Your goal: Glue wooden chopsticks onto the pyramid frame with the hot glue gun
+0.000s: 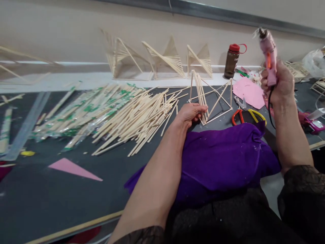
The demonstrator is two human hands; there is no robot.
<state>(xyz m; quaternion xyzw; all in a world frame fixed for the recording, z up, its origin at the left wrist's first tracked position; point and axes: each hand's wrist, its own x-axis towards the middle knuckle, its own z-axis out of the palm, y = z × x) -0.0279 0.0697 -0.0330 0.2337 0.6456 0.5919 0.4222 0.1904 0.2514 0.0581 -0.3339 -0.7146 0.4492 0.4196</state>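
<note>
My left hand [191, 113] pinches the near left corner of a wooden stick frame [220, 115], where several sticks slope up side by side. The frame stands on the dark table. My right hand [283, 79] is raised at the right, wrapped round a pink hot glue gun [269, 57] with an orange trigger; its nozzle points up and its dark cord hangs down. Below the frame lies a purple cloth [223, 159]. Scissors [247, 113] with red and yellow handles rest just right of the frame, partly against the cloth.
A loose pile of wooden sticks [142, 118] and plastic-wrapped sticks [83, 108] lie left. Finished-looking stick models [165, 61] line the wall beside a brown bottle [231, 61]. Pink paper [248, 91] lies behind the scissors; a pink paper triangle [74, 168] is front left.
</note>
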